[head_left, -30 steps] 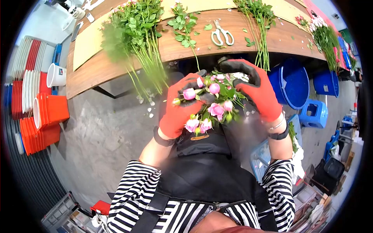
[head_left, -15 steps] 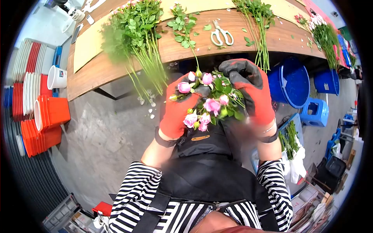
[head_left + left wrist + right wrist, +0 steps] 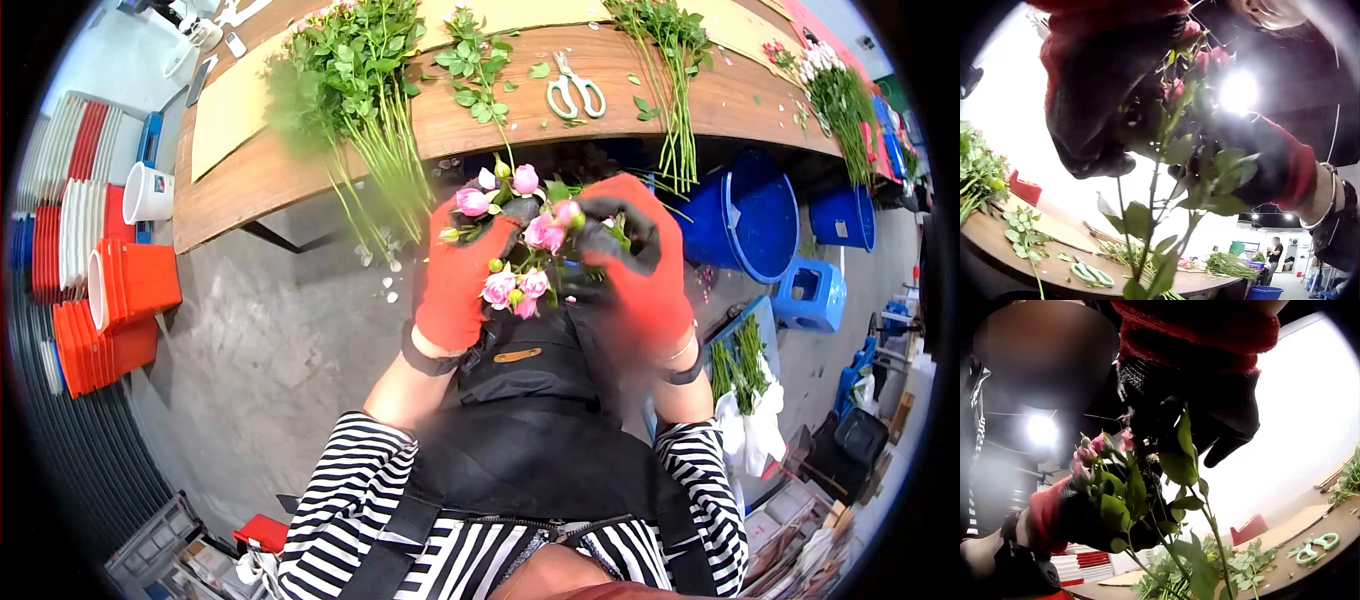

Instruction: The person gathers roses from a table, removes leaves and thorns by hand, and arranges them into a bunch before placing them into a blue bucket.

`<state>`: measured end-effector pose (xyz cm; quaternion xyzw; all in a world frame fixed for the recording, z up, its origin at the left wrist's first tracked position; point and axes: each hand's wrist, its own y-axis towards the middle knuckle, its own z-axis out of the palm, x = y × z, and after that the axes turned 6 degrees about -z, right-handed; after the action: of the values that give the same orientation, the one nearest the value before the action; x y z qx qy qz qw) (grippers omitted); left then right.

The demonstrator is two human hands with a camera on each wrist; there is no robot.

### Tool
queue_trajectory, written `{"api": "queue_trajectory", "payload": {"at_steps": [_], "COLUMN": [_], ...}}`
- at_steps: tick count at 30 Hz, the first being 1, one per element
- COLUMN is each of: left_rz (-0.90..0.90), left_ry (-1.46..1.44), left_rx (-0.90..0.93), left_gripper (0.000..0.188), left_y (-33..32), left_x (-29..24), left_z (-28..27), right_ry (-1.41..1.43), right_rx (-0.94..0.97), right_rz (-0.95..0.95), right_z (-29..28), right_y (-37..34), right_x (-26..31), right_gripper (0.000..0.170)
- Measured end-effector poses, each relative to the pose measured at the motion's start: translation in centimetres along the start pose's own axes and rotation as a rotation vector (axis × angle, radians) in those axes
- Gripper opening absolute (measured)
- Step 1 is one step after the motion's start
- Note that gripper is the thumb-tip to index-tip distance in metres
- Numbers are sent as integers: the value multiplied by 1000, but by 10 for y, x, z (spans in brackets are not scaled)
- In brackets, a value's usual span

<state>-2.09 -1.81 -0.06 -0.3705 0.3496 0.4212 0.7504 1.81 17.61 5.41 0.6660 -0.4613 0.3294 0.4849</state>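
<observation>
The left hand [image 3: 455, 285], in a red glove with dark palm and fingers, grips a small bunch of pink spray roses [image 3: 500, 287]. Open blooms and green buds spill round its thumb. Facing it, the gloved right hand [image 3: 645, 265] curls its fingers round a leafy rose stem, with a pink rose [image 3: 567, 212] at the fingertips. In the right wrist view, leafy stems [image 3: 1211, 519] hang below both hands, and the left hand [image 3: 1097, 515] shows behind the leaves. Dark glove fingers and foliage hide the exact grip points.
On the wooden table [image 3: 540, 110] ahead lie a large leafy bunch [image 3: 365, 60], a single leafy stem [image 3: 475, 65], pale green scissors [image 3: 575, 95] and another bunch [image 3: 680, 100]. Blue buckets [image 3: 740, 220] and a blue stool [image 3: 808, 292] stand right; orange bins [image 3: 135, 285] left.
The right hand, at first spread at the bunch's far right side, has curled its fingers and come down and inward to a rose stem. The left hand keeps its hold, nearly in place.
</observation>
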Motion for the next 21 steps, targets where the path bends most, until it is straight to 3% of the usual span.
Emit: {"api": "queue_trajectory", "payload": {"at_steps": [2, 5, 6, 8, 9, 10, 13, 14, 18, 20, 21], "left_rz": [-3, -3, -88, -63, -82, -152, 26, 10, -49, -107, -52], "left_ry": [8, -28, -181, -227, 89, 65, 152, 40, 113, -26, 13], "left_rx": [56, 164, 299, 322, 198, 252, 217, 173, 78, -61, -67], "left_gripper": [26, 27, 30, 41, 47, 60, 62, 57, 43, 33, 33], "left_y": [-1, -1, -3, -9, -9, -11, -12, -14, -14, -16, -14], "left_x": [-3, -7, -9, -14, -18, -21, -7, 1, -15, -3, -1], "left_z": [4, 10, 7, 20, 19, 19, 18, 15, 17, 11, 10], "right_ry": [162, 200, 253, 274, 285, 334, 396, 399, 506, 487, 477], "right_rx": [-59, -279, -332, -376, -398, -453, -482, -470, -310, -262, -237], "right_rz": [179, 247, 184, 201, 210, 234, 236, 235, 160, 230, 265], "right_z": [-3, 6, 9, 12, 14, 20, 25, 25, 15, 11, 9], "right_y": [-3, -10, -12, -13, -13, -12, -9, -10, -16, -14, -12], "right_x": [1, -10, -20, -27, -28, -26, -25, -24, -23, -14, -9], "right_gripper": [32, 33, 35, 34, 33, 32, 32, 31, 30, 35, 37]}}
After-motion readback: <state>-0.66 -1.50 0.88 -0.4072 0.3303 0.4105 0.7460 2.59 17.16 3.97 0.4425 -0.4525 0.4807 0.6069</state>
